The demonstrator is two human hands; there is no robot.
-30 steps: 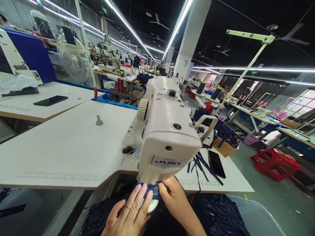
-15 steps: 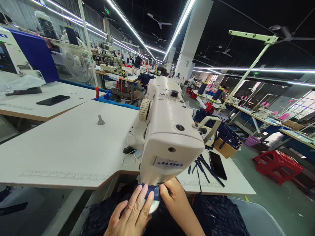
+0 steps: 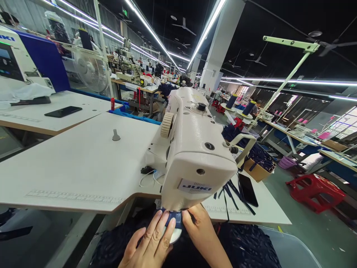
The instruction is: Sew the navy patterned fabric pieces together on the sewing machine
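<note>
Clock centred on the navy fabric piece (image 3: 176,220), one, tucked just below the sewing machine head (image 3: 199,171) at 12 to 1 o'clock; a white rounded support (image 3: 176,236) shows under it at 6 o'clock.

Left hand (image 3: 150,242): between 7 and 8 o'clock; fingers extended, slightly apart, thumb clear; fingertips laid flat on the piece.

Right hand (image 3: 199,224): between 3 and 4 o'clock; thumb tip at the piece's right edge; other fingertips hidden, clamping cannot be told.

Also: dark strips (image 3: 231,195) and black phone (image 3: 248,190), both 2 o'clock.
</note>
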